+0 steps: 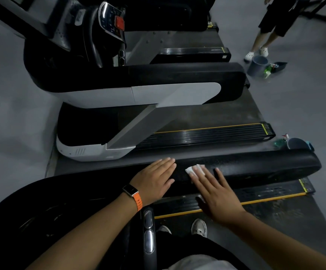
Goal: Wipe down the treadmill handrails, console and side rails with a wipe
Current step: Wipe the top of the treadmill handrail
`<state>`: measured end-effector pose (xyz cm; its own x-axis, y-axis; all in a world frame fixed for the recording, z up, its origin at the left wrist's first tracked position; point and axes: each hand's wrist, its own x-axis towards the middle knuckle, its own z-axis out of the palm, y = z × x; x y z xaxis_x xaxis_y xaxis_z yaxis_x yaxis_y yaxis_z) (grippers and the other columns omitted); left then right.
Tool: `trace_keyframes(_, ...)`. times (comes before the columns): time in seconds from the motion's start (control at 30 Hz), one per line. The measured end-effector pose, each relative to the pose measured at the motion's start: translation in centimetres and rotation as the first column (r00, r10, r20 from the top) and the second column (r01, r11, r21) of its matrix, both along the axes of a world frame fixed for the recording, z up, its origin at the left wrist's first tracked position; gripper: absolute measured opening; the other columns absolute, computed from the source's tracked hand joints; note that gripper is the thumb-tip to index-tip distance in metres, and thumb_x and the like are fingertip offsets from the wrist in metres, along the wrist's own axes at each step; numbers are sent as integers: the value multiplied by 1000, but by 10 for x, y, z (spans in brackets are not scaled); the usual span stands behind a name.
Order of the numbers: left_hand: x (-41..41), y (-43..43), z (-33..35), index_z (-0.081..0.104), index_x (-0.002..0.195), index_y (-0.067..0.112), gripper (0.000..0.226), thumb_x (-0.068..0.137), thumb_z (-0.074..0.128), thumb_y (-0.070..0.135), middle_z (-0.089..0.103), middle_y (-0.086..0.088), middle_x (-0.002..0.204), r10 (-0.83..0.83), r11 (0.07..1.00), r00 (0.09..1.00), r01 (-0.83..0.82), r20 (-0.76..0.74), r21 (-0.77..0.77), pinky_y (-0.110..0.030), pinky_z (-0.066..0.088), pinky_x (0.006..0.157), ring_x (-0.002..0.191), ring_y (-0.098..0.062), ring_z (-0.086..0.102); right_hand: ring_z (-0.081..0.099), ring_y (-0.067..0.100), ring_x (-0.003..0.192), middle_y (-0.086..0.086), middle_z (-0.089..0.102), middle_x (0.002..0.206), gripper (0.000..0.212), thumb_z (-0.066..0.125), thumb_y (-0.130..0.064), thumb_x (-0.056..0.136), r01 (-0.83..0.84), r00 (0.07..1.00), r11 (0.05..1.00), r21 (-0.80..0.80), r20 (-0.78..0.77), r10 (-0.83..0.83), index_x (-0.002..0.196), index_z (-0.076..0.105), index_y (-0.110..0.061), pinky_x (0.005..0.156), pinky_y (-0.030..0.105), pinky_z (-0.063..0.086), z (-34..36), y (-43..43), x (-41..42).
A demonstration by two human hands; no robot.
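The left hand [156,180], wearing an orange-strapped watch [132,191], is resting flat on the black handrail [265,166], fingers pressed together. At its 3 o'clock, the right hand [214,193] is pressing a white wipe [189,169] onto the same rail, fingers spread.
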<state>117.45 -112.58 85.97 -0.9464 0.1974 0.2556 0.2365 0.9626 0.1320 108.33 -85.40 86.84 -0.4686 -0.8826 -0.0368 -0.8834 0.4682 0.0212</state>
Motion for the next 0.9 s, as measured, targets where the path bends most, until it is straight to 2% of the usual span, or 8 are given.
trace_keyframes(0.17, 0, 0, 0, 52, 148, 7, 53, 106, 42, 38, 49, -11, 155, 10, 1000, 1000, -10, 0, -10, -38, 35, 121, 145, -21, 44, -1, 28, 162, 6, -3, 176, 93, 52, -54, 99, 87, 991, 996, 17, 97, -88, 168, 3, -14, 124, 57, 12, 6, -10, 1)
trace_keyframes(0.27, 2, 1, 2, 49, 150, 8, 54, 106, 42, 38, 47, -10, 156, 25, 1000, 999, -25, 21, -12, -38, 35, 121, 146, -19, 42, 2, 28, 162, 7, 5, 176, 86, 41, -59, 102, 55, 991, 998, 5, 118, -55, 168, 8, -14, 125, 57, 8, 8, -43, 4)
trace_keyframes(0.37, 1, 0, 2, 49, 150, 8, 54, 105, 43, 38, 47, -10, 157, 22, 1000, 999, -23, 33, 7, -38, 36, 121, 147, -19, 42, 6, 24, 162, 4, 9, 175, 81, 37, -58, 104, 20, 995, 1000, 23, 100, -22, 168, 7, -19, 125, 58, 13, 8, -34, -10)
trace_keyframes(0.47, 2, 0, 0, 50, 149, 7, 54, 105, 44, 37, 47, -10, 156, 18, 1000, 999, -18, 34, 11, -39, 36, 121, 147, -20, 42, 2, 21, 162, 2, 7, 175, 79, 33, -60, 106, 84, 987, 996, 26, 133, -87, 168, 4, -21, 125, 60, 17, 9, -16, -19)
trace_keyframes(0.6, 1, 1, 2, 50, 150, 7, 54, 105, 46, 37, 47, -10, 157, 22, 999, 999, -23, 37, 27, -39, 35, 122, 147, -19, 41, -7, 21, 161, 0, -1, 174, 84, 9, -73, 102, 106, 964, 993, 54, 238, -116, 168, 3, -21, 129, 53, -8, 23, -54, -14)
trace_keyframes(0.67, 1, 1, 3, 50, 150, 8, 54, 105, 45, 37, 46, -9, 157, 28, 999, 999, -29, 41, 23, -38, 34, 122, 148, -18, 41, -7, 20, 161, -1, -1, 174, 86, 1, -75, 100, 77, 963, 995, 61, 252, -90, 168, 1, -23, 128, 52, -13, 31, -68, -16)
trace_keyframes(0.73, 1, 1, 3, 51, 149, 9, 54, 105, 45, 38, 47, -8, 157, 29, 999, 999, -31, 41, 37, -38, 35, 122, 147, -18, 41, -2, 18, 161, -1, 4, 175, 81, 5, -72, 102, 74, 973, 994, 84, 213, -91, 168, 1, -25, 127, 52, -11, 32, -59, -25)
trace_keyframes(0.9, 2, 1, -1, 51, 149, 8, 52, 105, 45, 37, 48, -9, 156, 30, 999, 999, -31, 32, 39, -37, 35, 122, 147, -18, 42, 7, 22, 161, 5, 19, 173, 82, 8, -70, 104, 310, 941, 950, 40, 129, -313, 168, 12, -20, 130, 53, 5, 19, -19, -34)
